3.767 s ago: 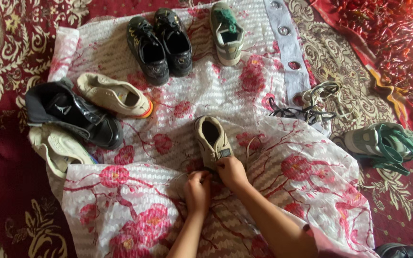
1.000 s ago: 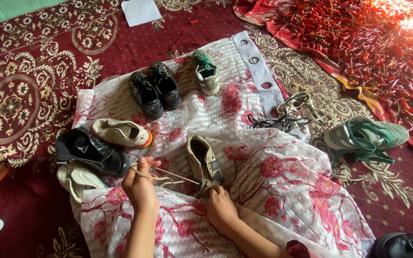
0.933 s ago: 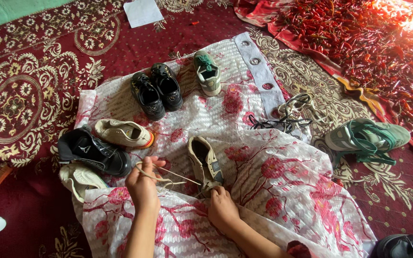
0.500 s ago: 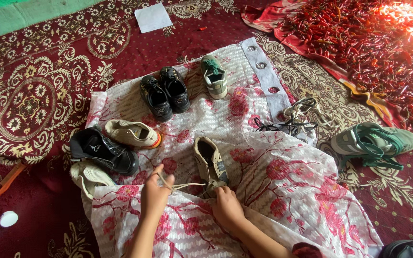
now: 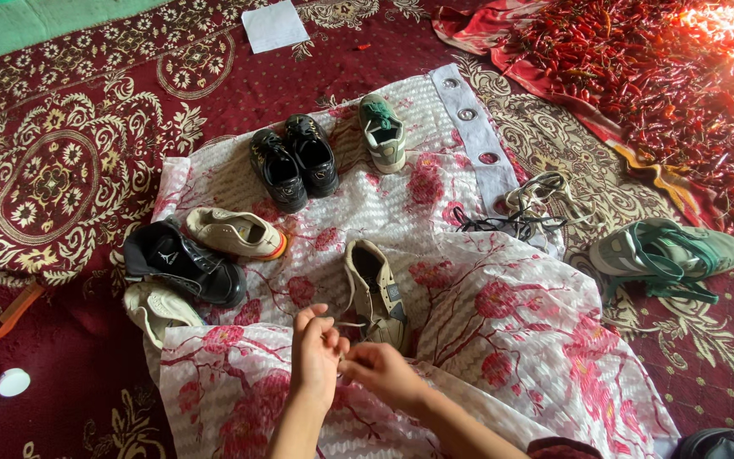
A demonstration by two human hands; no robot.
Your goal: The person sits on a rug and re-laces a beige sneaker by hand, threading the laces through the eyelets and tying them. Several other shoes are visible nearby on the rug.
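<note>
Two hands meet low over a white cloth with pink flowers spread across the red patterned carpet. The left hand has its fingers curled, pinching a pale shoelace that runs up to the beige shoe just beyond the knuckles. The right hand lies fingertip to fingertip with the left, fingers bent inward at the same spot; whether it actually grips the lace I cannot tell from here. That beige shoe sits on the cloth, its open mouth turned away from the person. Further out on the cloth stand a pair of black shoes side by side, with a single green-and-white sneaker just to their right. Off to the left lie a cream sneaker with an orange sole, a black high-top beside it, and a white shoe half tucked under the cloth's fold. Near the grey eyelet strip of the cloth lies a loose tangle of laces, dark and pale together. A green sneaker rests on the carpet to the right, well apart from the hands, and red chillies are spread out at the far corner.
</note>
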